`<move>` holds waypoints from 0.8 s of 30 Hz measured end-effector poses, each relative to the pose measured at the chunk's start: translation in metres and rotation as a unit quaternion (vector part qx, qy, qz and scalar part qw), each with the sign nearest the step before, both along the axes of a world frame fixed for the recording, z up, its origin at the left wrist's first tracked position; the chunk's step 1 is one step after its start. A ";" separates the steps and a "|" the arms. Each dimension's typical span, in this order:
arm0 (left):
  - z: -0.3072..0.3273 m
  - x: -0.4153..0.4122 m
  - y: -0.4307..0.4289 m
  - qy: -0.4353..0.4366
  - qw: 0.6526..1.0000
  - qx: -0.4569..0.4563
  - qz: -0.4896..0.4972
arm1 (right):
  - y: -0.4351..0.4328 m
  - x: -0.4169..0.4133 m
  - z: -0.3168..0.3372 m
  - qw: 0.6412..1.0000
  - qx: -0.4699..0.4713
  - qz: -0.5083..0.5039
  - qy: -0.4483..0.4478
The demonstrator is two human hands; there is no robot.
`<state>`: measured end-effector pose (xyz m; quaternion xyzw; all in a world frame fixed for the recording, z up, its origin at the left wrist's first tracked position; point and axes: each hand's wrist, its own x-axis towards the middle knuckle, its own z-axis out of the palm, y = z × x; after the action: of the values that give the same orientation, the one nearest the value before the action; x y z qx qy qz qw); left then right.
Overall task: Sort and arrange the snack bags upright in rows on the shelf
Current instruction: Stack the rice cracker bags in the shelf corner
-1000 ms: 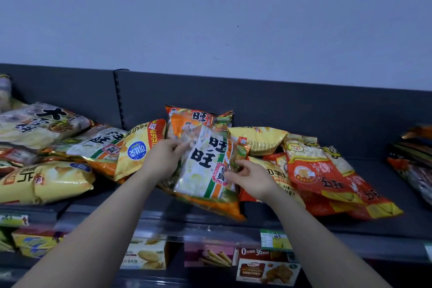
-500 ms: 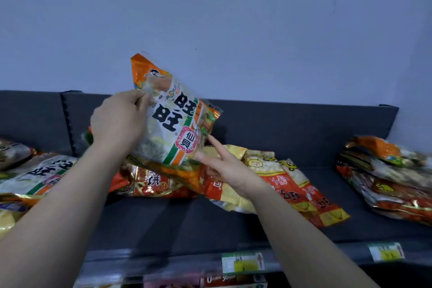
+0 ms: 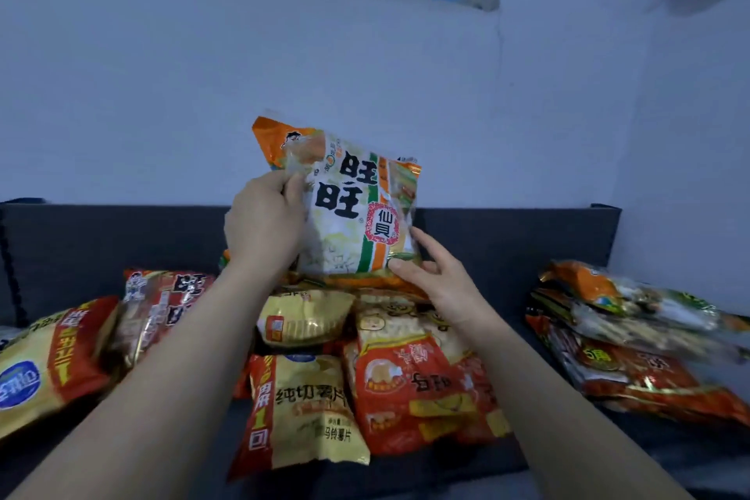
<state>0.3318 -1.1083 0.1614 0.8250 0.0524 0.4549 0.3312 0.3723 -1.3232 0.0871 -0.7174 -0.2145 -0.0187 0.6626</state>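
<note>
Rice-cracker bag (image 3: 353, 223) held up, left grip (image 3: 264, 227) clamps its 9 o'clock edge, right grip (image 3: 442, 284) straight-fingered, just touching the 5 o'clock corner.

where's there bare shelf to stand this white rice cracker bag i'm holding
Bare shelf shows in front of the chips bag and red bag, and between that red bag and the right stack, partly behind your right arm. Crowded: the centre under the held bag and the left, where bags overlap.
</note>
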 end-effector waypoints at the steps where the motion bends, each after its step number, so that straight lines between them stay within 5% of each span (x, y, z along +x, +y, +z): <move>1: -0.001 0.006 -0.015 -0.001 1.000 -0.013 -0.029 | -0.018 0.001 0.004 1.000 -0.003 -0.022 -0.011; 6: -0.011 0.031 -0.113 0.054 0.969 -0.063 -0.231 | -0.125 -0.001 0.017 0.985 -0.022 -0.165 -0.052; 11: -0.015 0.060 -0.206 0.164 0.902 -0.097 -0.387 | -0.239 0.005 0.032 0.948 -0.050 -0.309 -0.055; 20: -0.028 0.120 -0.345 0.240 0.862 -0.069 -0.441 | -0.379 0.026 0.031 0.890 -0.120 -0.438 -0.033; 24: -0.055 0.149 -0.375 0.290 0.866 0.009 -0.407 | -0.397 0.045 0.012 0.845 -0.258 -0.468 0.012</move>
<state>0.4804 -1.4834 0.1067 0.8709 -0.1981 0.0210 0.4492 0.4171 -1.7207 0.0987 -0.8779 0.1577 -0.2617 0.3688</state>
